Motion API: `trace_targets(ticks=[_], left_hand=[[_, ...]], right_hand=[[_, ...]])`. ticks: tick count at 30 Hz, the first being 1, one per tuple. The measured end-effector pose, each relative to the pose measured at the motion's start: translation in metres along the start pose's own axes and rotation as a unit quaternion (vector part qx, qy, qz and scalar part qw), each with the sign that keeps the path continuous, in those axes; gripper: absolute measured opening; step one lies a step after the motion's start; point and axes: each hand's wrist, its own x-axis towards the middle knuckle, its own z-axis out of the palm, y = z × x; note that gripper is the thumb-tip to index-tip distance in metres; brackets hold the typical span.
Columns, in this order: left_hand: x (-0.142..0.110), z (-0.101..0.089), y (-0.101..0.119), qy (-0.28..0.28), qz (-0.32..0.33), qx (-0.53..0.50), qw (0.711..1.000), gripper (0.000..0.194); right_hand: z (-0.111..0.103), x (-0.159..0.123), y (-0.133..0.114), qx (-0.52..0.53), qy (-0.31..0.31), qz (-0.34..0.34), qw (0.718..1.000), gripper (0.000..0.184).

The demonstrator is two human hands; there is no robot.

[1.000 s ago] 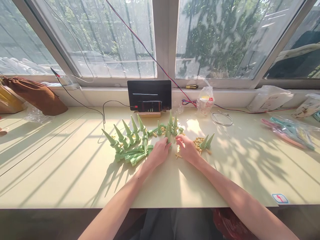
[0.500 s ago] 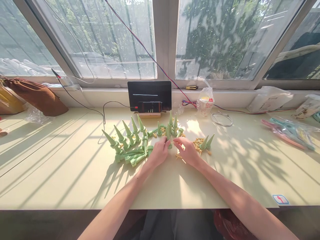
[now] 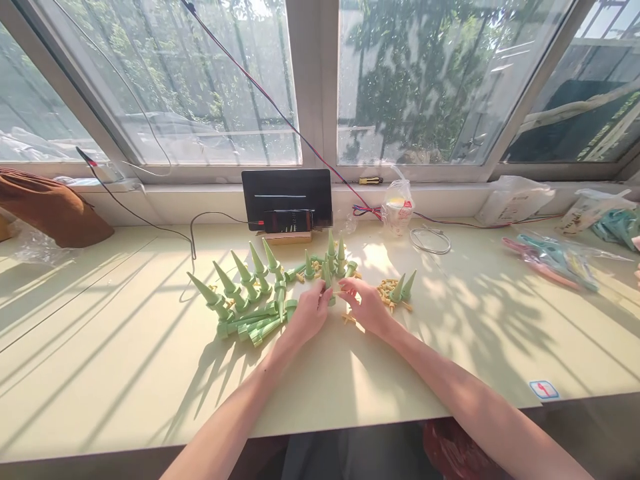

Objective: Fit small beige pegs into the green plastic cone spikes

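My left hand [image 3: 311, 308] is closed on a green plastic spike [image 3: 327, 275], its pointed tip up, near the table's middle. Close by on the right, my right hand [image 3: 364, 304] pinches a small yellowish peg [image 3: 337, 292] against the spike's side; whether the peg has entered it I cannot tell. Several green spikes [image 3: 243, 272] stand in a row to the left, and green tubes [image 3: 257, 321] lie in front of them. More upright spikes [image 3: 341, 257] are just behind my hands. Right of my right hand, two spikes [image 3: 407, 285] stand by a pile of yellow pegs [image 3: 387, 291].
A black tablet [image 3: 287, 193] with a phone before it leans at the back. Beyond the pegs are a bagged cup [image 3: 399, 208], a coiled cable [image 3: 430, 241] and pliers-like tools [image 3: 555, 261] in plastic. A brown pouch [image 3: 55, 207] lies far left.
The camera has turned slightly to the right, so the scene slides left in the picture. My right hand's fingertips have come closer to the spike in my left hand.
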Motion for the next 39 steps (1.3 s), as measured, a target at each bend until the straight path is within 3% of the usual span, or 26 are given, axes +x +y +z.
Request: trace_targets(ticks=[9,17,39], left_hand=[[0.000,0.001,-0.007,-0.003,0.006,0.001,1.000,0.028],[-0.002,0.003,-0.009,-0.016,-0.036,-0.054,0.998,0.031],[0.000,0.002,-0.010,-0.009,0.022,-0.030,0.999,0.025]], right_hand=[[0.004,0.000,0.003,0.037,0.023,-0.009,0.999,0.016],[0.003,-0.002,0.001,0.062,0.027,0.005,0.998,0.014],[-0.001,-0.002,-0.005,0.038,-0.022,0.033,0.998,0.014]])
